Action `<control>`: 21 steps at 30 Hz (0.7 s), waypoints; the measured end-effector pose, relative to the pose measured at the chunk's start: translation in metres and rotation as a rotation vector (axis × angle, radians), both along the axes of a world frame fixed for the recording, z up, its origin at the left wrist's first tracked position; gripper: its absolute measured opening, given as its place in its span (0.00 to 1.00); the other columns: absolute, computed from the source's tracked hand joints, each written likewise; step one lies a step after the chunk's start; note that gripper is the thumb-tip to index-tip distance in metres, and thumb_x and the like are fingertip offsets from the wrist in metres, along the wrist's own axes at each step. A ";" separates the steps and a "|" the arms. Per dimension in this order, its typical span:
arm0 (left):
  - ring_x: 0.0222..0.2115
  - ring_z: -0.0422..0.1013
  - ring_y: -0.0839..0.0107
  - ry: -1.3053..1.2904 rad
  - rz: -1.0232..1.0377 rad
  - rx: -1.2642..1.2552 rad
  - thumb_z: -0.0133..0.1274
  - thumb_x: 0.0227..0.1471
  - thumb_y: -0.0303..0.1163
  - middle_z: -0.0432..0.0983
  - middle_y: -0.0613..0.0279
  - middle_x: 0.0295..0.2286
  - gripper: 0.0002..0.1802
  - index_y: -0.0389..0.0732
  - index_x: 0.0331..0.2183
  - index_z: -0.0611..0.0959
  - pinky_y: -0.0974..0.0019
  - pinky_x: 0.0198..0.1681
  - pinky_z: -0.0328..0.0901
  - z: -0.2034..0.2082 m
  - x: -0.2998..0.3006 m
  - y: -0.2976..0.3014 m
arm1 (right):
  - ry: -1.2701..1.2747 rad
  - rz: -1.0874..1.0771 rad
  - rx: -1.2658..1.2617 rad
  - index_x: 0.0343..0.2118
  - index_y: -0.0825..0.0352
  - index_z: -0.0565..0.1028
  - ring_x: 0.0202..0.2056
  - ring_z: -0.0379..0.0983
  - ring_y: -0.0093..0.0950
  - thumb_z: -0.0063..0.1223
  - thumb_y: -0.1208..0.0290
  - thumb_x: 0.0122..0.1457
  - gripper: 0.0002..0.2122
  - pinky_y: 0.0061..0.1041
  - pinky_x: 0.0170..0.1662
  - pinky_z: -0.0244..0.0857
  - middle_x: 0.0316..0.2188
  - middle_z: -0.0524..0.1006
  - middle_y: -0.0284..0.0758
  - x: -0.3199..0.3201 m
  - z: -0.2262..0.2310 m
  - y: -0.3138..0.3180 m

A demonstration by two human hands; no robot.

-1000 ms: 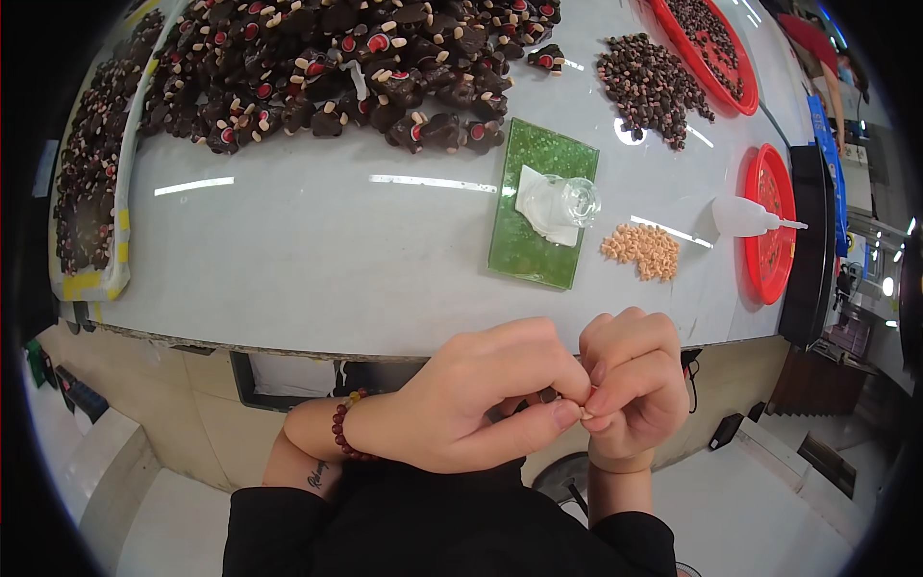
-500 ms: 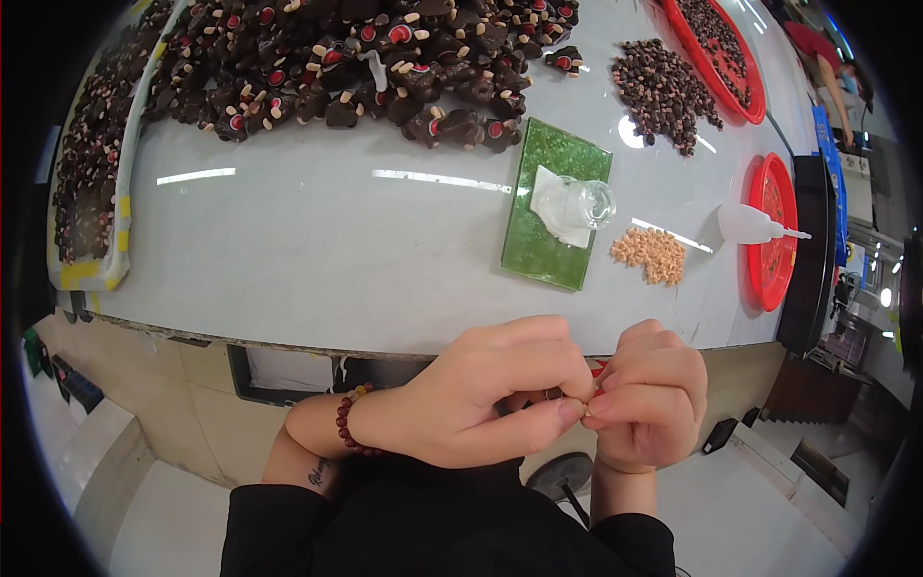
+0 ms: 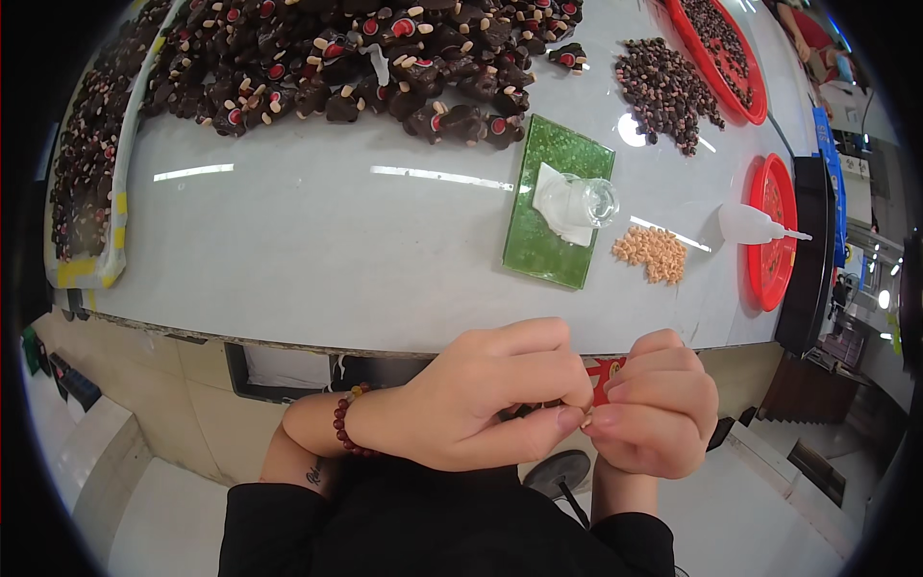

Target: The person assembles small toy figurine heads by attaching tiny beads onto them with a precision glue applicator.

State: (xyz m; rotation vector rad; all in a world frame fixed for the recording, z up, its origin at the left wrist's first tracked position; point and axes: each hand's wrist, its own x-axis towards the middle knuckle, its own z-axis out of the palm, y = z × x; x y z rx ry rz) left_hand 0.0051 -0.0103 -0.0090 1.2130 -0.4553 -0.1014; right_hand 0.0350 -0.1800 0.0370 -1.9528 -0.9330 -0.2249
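Observation:
Just in front of the table's near edge, my hands meet fingertip to fingertip. My left hand (image 3: 490,394) is closed around a dark brown piece (image 3: 522,410) that its fingers mostly hide. The thumb and forefinger of my right hand (image 3: 659,409) pinch a tiny pale piece (image 3: 586,421) against the left fingertips. Beyond the hands lies a small heap of pale tan pieces (image 3: 651,254). A clear round cup (image 3: 594,204) rests on a folded white tissue (image 3: 553,202) atop a green board (image 3: 538,255).
Many dark brown pieces with pale ovals and red discs (image 3: 385,77) cover the far left. Small dark pieces (image 3: 663,91) lie near a red tray (image 3: 750,106). A white nozzle-tipped bottle (image 3: 748,224) leans over another red tray (image 3: 784,279). A yellow-taped tray (image 3: 120,207) stands left.
My right hand has shifted slightly right and its upper fingers have loosened, showing more of a red thing behind. My left hand has hardly moved. A person at the far right has moved.

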 end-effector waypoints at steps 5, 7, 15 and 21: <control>0.21 0.59 0.73 0.007 -0.010 0.003 0.50 0.44 0.23 0.66 0.63 0.23 0.03 0.37 0.27 0.77 0.74 0.21 0.54 -0.002 -0.001 0.001 | 0.009 0.024 -0.040 0.23 0.61 0.76 0.21 0.65 0.23 0.60 0.79 0.31 0.11 0.21 0.23 0.55 0.23 0.70 0.28 0.002 0.001 -0.001; 0.21 0.60 0.73 0.011 0.008 0.014 0.50 0.46 0.24 0.66 0.63 0.23 0.03 0.37 0.28 0.77 0.74 0.22 0.55 -0.002 -0.003 0.002 | 0.038 0.053 -0.049 0.22 0.62 0.76 0.22 0.65 0.24 0.59 0.79 0.30 0.11 0.22 0.23 0.55 0.22 0.69 0.29 0.004 0.000 0.000; 0.23 0.64 0.74 0.032 0.029 -0.109 0.48 0.52 0.27 0.71 0.61 0.27 0.08 0.34 0.35 0.76 0.73 0.28 0.60 0.003 -0.005 0.007 | -0.040 0.049 -0.400 0.23 0.69 0.70 0.21 0.64 0.29 0.55 0.85 0.35 0.10 0.25 0.24 0.59 0.23 0.67 0.35 0.077 0.023 0.003; 0.24 0.66 0.76 0.223 -0.006 -0.270 0.48 0.53 0.27 0.72 0.61 0.28 0.09 0.33 0.36 0.76 0.74 0.29 0.61 0.000 -0.014 0.015 | -0.038 0.189 -0.656 0.25 0.69 0.69 0.22 0.64 0.32 0.54 0.83 0.43 0.07 0.26 0.25 0.60 0.24 0.66 0.35 0.096 0.020 0.017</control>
